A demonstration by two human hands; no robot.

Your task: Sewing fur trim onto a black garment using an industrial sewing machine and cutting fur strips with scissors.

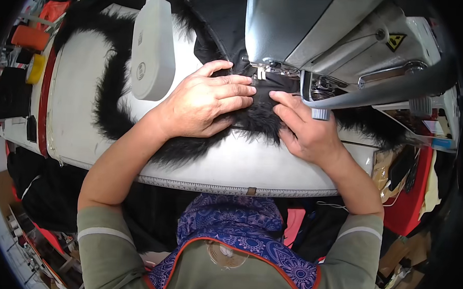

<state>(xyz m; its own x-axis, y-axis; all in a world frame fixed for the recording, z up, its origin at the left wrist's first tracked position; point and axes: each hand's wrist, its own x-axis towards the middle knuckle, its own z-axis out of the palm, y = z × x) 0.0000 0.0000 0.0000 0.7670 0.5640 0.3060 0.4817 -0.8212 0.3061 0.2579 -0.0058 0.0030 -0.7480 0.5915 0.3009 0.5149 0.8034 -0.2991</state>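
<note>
Basically both hands are flat on a strip of black faux fur [254, 119] at a sewing machine [341, 40]. Left hand [205, 101] lies palm down, fingers spread wide and pointing right, pressing the fur just left of the needle area; it grips nothing. Right hand [305, 130] sits on the right side, fingers stretched toward the far left, tips touching the fur and the black fabric [222, 23] right under the presser foot [260, 73]; also pressing, not clasping. Fingertips of both hands nearly meet near the foot. Fur runs left across the white table [240, 168], curls up toward the far left, and carries on to the right behind the machine head. White control box [153, 46] stands far left of the left hand. Orange spool [30, 37] and yellow tape roll [35, 67] at the far left edge. Red bin [409, 201] on the near right.
</note>
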